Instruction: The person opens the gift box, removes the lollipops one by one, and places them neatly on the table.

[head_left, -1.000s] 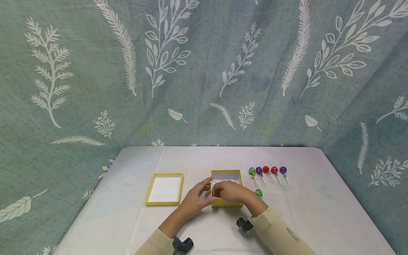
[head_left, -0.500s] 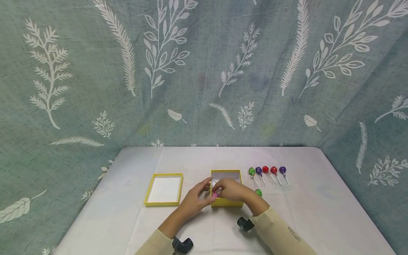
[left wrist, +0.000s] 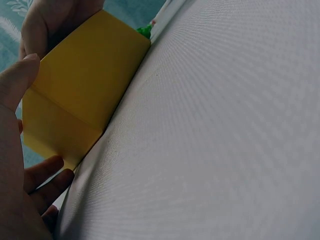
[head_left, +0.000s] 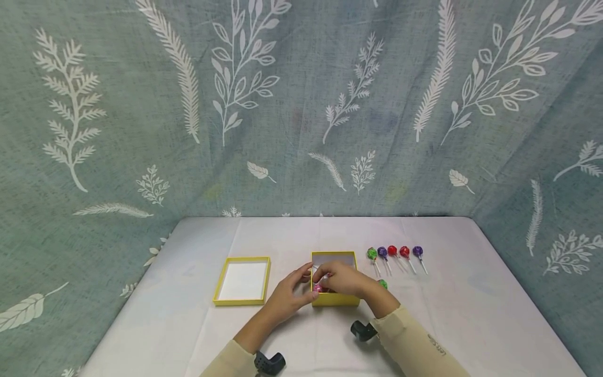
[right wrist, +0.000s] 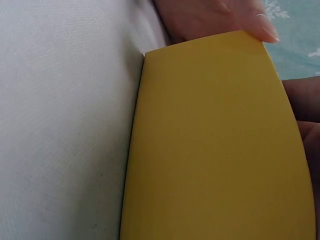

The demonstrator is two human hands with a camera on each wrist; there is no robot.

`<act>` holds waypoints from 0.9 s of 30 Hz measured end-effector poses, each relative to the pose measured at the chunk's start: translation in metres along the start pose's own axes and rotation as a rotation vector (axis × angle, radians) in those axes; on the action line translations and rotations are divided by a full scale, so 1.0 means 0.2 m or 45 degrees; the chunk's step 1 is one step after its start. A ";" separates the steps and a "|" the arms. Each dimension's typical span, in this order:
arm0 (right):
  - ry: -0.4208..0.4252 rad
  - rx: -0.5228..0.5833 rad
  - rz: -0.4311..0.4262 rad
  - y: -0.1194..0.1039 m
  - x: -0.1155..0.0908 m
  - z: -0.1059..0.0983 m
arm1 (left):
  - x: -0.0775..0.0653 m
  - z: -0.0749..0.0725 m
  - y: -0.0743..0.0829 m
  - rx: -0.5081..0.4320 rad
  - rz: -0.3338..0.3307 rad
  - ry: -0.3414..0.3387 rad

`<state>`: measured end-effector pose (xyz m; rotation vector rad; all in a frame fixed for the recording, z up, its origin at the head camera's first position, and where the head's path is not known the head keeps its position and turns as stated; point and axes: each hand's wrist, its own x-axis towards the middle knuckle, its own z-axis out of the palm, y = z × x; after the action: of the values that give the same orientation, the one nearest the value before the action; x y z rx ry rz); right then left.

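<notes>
A yellow box (head_left: 335, 299) with a pale inside stands uncovered on the table. My left hand (head_left: 289, 293) holds its left side, the thumb at the near corner and the other fingers along the side. My right hand (head_left: 343, 278) reaches over the near wall into the box, fingers bent downward. A pink-wrapped lollipop (head_left: 317, 288) shows just below those fingers; whether they touch it is unclear. Something reddish and a white stick show partly under the hand. In the right wrist view the box wall (right wrist: 215, 140) hides the right fingertips.
Left of the box lies its yellow-rimmed lid (head_left: 242, 281), white inside facing up. A row of several green, purple and red lollipops (head_left: 404, 252) lies to the right. Another green lollipop (head_left: 383, 284) is partly hidden behind the right forearm. A patterned cloth (head_left: 292, 115) hangs behind the table.
Inside the box my right hand has shifted slightly up and right, uncovering the pink lollipop beneath it. The left hand stays at the box's side.
</notes>
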<state>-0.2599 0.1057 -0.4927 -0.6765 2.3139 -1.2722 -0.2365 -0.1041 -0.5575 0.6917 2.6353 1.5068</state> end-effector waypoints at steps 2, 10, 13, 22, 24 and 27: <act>-0.025 0.006 -0.013 0.00 0.00 0.00 | 0.00 0.00 0.00 0.001 -0.005 0.000; -0.114 0.000 -0.042 -0.01 -0.02 -0.02 | 0.00 0.01 0.00 0.021 0.006 0.000; -0.111 0.006 -0.043 -0.01 -0.02 -0.03 | 0.00 0.01 0.00 0.019 0.008 -0.001; 0.011 0.089 -0.054 -0.01 -0.02 -0.05 | 0.00 0.00 0.01 0.005 0.002 -0.002; 0.039 0.090 -0.055 -0.01 -0.02 -0.06 | -0.01 0.00 0.01 0.003 -0.009 -0.002; 0.079 0.080 -0.072 -0.02 -0.03 -0.07 | -0.01 0.00 0.01 0.007 -0.011 -0.004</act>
<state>-0.2624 0.1155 -0.4815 -0.6949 2.3080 -1.4034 -0.2339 -0.1037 -0.5565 0.6813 2.6371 1.4957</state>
